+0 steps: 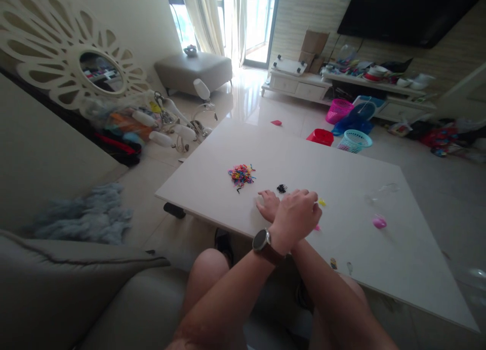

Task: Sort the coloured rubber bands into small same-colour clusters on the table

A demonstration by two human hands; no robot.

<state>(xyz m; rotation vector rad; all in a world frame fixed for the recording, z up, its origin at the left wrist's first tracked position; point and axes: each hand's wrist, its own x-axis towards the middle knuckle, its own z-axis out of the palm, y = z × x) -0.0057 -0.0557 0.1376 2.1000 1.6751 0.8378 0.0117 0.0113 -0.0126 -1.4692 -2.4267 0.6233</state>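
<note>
My arms cross over the white table. My left hand, with a watch on its wrist, reaches over to the right side. Its fingers curl downward beside a small yellow heap and a small pink heap; what its fingertips hold, if anything, is hidden. Underneath that arm, my right hand extends to the left, low over the tabletop, thumb and fingers apart. Just beyond it lies a small pile of black bands. Farther left is a larger pile of multicoloured small bands.
A pink object and a clear container are on the table's right part. Two flat little pieces lie by the near edge. A red item is at the far edge. Baskets stand on the floor beyond.
</note>
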